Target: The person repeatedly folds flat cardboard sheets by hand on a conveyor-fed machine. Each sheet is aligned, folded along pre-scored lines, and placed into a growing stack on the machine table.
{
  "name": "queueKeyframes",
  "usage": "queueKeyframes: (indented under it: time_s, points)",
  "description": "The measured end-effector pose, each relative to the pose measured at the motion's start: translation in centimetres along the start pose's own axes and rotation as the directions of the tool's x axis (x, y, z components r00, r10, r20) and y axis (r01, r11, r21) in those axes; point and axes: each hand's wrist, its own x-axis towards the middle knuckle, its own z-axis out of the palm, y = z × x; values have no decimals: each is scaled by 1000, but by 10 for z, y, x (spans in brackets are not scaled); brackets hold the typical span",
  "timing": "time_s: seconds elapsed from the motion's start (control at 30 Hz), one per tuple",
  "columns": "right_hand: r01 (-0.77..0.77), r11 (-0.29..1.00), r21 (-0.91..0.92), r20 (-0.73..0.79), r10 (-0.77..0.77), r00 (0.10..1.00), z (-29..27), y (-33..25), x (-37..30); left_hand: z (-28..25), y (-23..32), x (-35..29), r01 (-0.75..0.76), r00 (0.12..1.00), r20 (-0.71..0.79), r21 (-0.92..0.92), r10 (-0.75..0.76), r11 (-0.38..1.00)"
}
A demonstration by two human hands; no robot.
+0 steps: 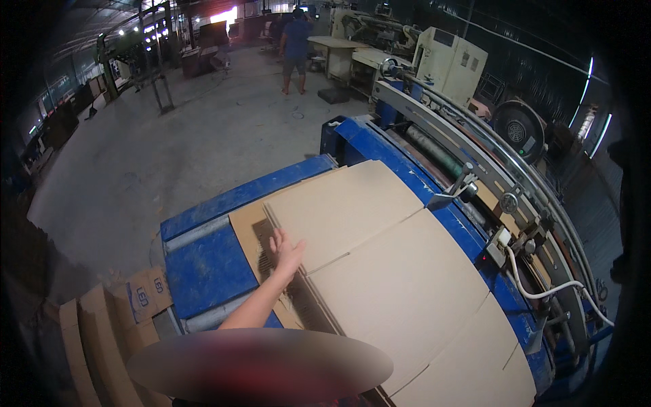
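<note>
My left hand (288, 254) is at the left edge of a stack of flat cardboard sheets (386, 271). Its fingers are spread and reach along the stack's side, and the thumb lies near the top sheet. I see no sheet gripped in it. Crease lines and short slots cross the plain brown top sheet. Under the stack, another piece of cardboard (245, 234) sticks out on the blue machine bed (207, 271). My right hand is not in view. A blurred oval covers the lower part of the picture.
Along the right runs a machine with a long metal rail (447, 115), a roller (434, 149) and a white cable (536, 294). Folded cardboard (112, 332) stands at the lower left. Farther off, a person (296, 47) stands on the concrete floor near pale machinery (451, 64).
</note>
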Motion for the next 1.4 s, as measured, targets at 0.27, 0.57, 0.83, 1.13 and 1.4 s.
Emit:
queueKeyframes:
  time_s: [0.27, 0.57, 0.83, 1.13, 1.4]
  points:
    - [-4, 984, 180, 25, -1, 1000, -30, 1, -16, -20, 32, 3, 37, 998, 58, -112, -31, 993]
    - [347, 918, 191, 55, -363, 930, -146, 48, -52, -27, 98, -8, 212, 962, 254, -927, 104, 309]
    - [128, 966, 223, -193, -84, 977, -165, 8, -207, -83, 24, -48, 2, 798, 458, -653, 393, 758]
    - [794, 53, -606, 646, -551, 529, -47, -49, -236, -28, 58, -93, -954, 78, 437, -228, 896, 194]
    - [809, -12, -587, 638, -622, 454, -27, -67, -212, 6, 81, -77, -985, -134, 389, -152, 911, -80]
